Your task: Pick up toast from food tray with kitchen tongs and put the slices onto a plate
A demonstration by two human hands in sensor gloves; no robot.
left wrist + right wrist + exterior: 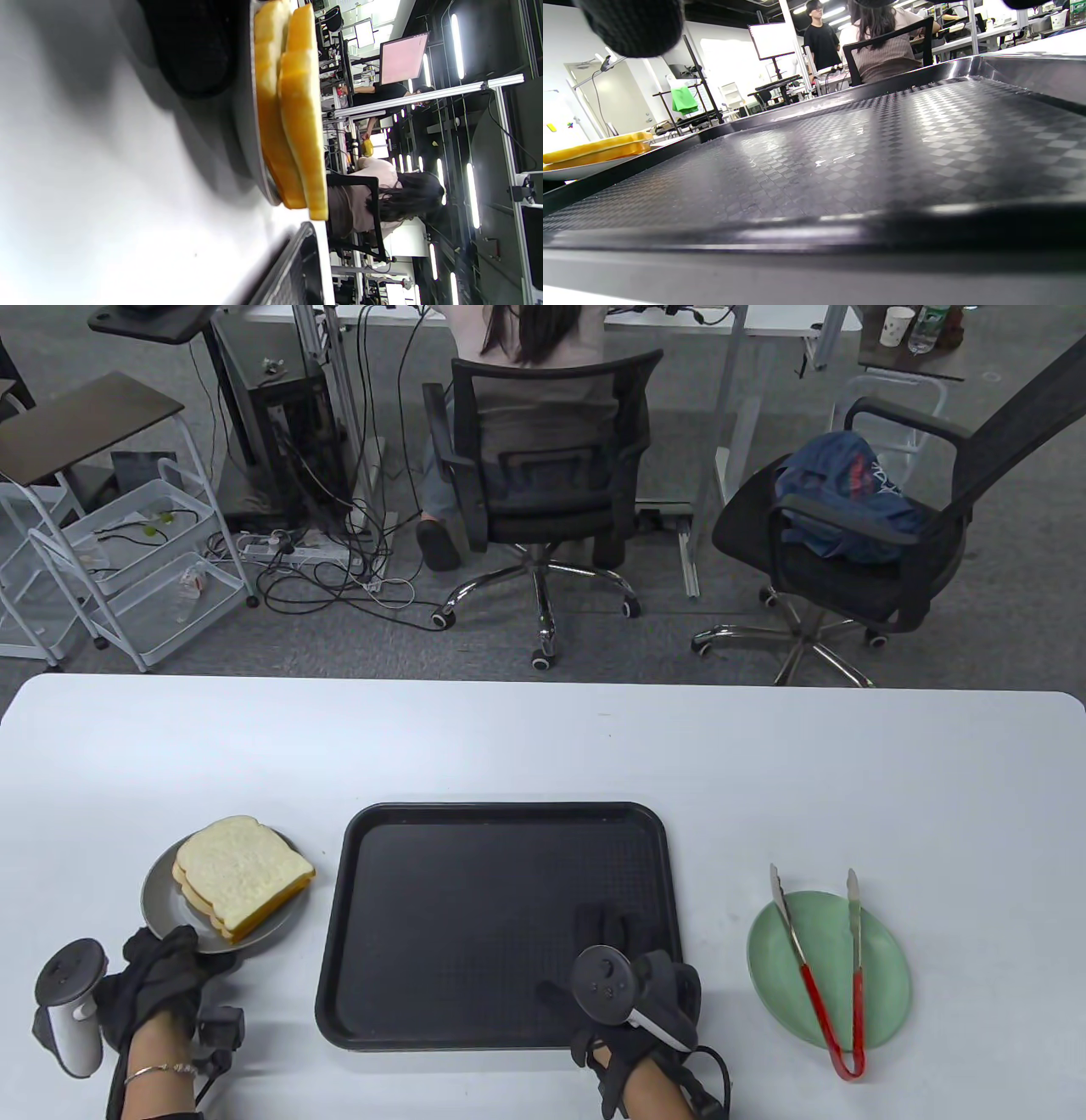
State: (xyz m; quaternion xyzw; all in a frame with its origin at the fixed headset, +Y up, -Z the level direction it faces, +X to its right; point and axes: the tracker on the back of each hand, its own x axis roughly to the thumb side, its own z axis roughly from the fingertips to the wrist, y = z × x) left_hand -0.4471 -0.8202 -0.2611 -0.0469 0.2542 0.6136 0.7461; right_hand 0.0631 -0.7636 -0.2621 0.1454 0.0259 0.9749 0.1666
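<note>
Two slices of toast [242,875] lie stacked on a grey plate [163,899] at the left of the white table [543,738], the upper slice set a little askew so its crust overhangs the lower one; the left wrist view shows both crust edges [297,123] side by side above the plate's rim [248,127]. The left hand [161,976] holds that plate at its near edge, gloved fingers curled on the rim. Just beside the plate to the right sits the black food tray [501,925], with nothing on its textured floor [865,152] except the right hand [628,976]. That hand rests over the tray's near right part, fingers stretched forward and relaxed, grasping nothing. Well to the right of the tray lies a pale green plate [882,984], and the kitchen tongs [827,967] lie across it, arms spread apart, red handles reaching past the plate's near rim onto the table. Beyond the table, a person [530,330] sits in a black office chair [543,466], facing away.
</note>
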